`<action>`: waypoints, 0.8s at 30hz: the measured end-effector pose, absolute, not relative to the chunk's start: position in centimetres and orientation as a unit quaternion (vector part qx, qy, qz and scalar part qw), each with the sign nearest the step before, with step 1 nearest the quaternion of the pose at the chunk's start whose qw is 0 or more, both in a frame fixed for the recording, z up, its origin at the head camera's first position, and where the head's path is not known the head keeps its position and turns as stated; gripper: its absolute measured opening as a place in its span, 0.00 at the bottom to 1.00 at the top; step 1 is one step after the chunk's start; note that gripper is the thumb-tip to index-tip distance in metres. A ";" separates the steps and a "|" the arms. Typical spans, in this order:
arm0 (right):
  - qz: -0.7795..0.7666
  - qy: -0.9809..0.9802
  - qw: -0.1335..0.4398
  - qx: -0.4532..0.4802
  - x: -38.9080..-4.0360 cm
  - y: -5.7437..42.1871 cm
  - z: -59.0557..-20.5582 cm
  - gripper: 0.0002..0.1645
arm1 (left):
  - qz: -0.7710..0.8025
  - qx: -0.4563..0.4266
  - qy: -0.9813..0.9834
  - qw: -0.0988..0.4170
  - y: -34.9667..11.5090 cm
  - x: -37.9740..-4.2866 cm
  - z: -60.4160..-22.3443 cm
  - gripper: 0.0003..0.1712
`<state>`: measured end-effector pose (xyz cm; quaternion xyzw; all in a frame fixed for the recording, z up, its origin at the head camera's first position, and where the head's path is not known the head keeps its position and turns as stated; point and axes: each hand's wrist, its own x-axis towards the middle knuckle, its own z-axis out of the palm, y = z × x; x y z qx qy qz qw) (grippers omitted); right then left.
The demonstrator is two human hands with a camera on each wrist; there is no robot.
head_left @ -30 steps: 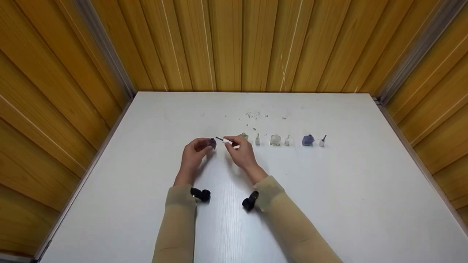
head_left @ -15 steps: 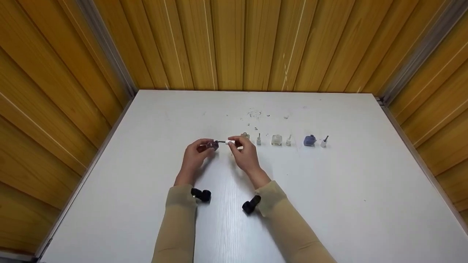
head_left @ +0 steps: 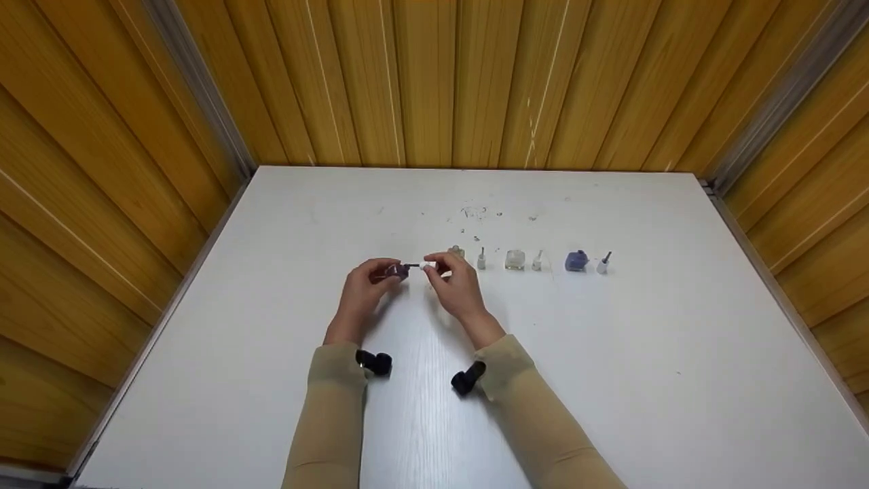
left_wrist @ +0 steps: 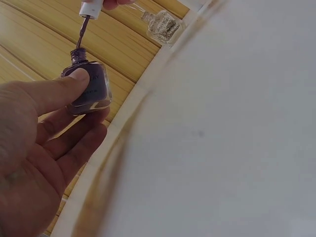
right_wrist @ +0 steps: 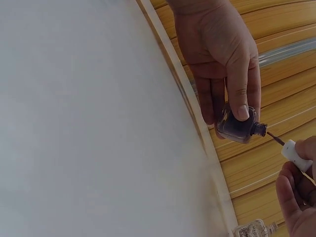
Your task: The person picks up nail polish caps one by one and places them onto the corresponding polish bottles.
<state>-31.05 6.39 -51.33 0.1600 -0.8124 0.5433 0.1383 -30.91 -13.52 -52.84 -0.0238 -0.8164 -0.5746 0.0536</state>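
Note:
In the head view my left hand [head_left: 361, 288] holds a dark purple nail polish bottle [left_wrist: 98, 91] above the table, tilted with its mouth to the right. The left wrist view shows the thumb across its front and fingers behind. My right hand [head_left: 459, 288] pinches the white cap [right_wrist: 294, 155] of a nail polish brush [left_wrist: 83, 30]. The brush's dark tip is at the bottle's open neck; whether it is just inside the rim I cannot tell. Part of the bottle is hidden by the left thumb.
On the white table [head_left: 611, 380], right of my hands, stand a glitter polish bottle [left_wrist: 166, 27], a clear bottle [head_left: 514, 260] and a blue-purple bottle [head_left: 576, 261]. Their brush caps [head_left: 481, 261] stand beside them, brushes up. Dark specks [head_left: 474, 212] mark the table behind.
The brush has swung level, and its tip has come to the bottle's mouth. My left hand has shifted slightly right and turned the bottle's neck toward the brush.

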 end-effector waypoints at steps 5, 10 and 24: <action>0.540 -0.816 0.131 0.160 -31.0 6.3 -51.2 0.10 | -0.569 -0.029 -0.819 0.060 -13.5 -31.0 -52.8 0.17; 0.532 -0.821 0.128 0.163 -30.9 6.3 -51.2 0.09 | -0.568 -0.044 -0.819 0.062 -13.4 -31.0 -52.8 0.17; 0.497 -0.833 0.123 0.210 -30.9 6.5 -51.1 0.11 | -0.547 -0.082 -0.832 0.039 -13.3 -30.4 -51.7 0.16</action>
